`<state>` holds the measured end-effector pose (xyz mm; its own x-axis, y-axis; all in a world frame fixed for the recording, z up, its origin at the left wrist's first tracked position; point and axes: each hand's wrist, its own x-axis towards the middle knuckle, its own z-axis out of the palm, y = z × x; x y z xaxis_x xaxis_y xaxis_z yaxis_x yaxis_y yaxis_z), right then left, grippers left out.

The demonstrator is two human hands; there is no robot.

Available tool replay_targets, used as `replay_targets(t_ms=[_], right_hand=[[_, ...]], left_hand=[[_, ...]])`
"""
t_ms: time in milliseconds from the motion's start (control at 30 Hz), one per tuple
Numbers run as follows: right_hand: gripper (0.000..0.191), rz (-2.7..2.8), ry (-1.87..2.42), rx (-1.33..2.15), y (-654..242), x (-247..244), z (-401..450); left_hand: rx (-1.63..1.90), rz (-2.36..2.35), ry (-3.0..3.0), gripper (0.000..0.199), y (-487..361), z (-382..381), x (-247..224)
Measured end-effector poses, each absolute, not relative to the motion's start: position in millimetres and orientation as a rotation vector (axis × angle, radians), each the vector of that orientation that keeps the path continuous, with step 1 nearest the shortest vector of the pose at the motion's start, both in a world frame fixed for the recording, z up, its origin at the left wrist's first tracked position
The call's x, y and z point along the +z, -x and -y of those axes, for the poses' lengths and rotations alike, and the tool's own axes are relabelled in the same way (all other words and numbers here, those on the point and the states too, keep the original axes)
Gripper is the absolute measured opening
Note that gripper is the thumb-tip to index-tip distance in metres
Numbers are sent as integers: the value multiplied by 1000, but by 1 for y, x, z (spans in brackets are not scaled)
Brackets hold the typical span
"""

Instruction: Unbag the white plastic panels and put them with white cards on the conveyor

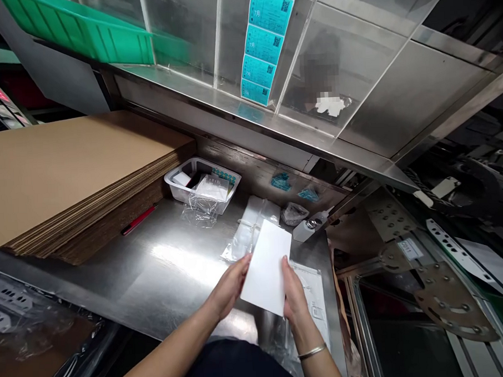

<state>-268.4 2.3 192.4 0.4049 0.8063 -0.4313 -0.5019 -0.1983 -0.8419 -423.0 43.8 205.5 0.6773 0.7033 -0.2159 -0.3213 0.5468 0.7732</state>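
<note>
Between my two hands a white rectangular stack or block, like cards or a flat box, is held up over the metal worktop; I cannot tell which it is. My left hand grips its left edge, and my right hand, with a bracelet on the wrist, grips the right edge. Just beyond it lie clear plastic bags. Partly behind my right hand is a printed white sheet in clear plastic.
Stacked cardboard sheets fill the left side. At the back stand a white plastic tray of small items and a white pump bottle. A red pen-like tool lies by the cardboard. Metal machinery is at right.
</note>
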Motion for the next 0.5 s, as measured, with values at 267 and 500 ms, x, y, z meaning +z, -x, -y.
replay_targets(t_ms=[267, 500], right_hand=[[37, 507, 1171, 1480, 287, 244, 2], [36, 566, 1197, 1464, 299, 246, 5]], left_hand=[[662, -794, -694, 68, 407, -49, 164], [732, -739, -686, 62, 403, -46, 161]])
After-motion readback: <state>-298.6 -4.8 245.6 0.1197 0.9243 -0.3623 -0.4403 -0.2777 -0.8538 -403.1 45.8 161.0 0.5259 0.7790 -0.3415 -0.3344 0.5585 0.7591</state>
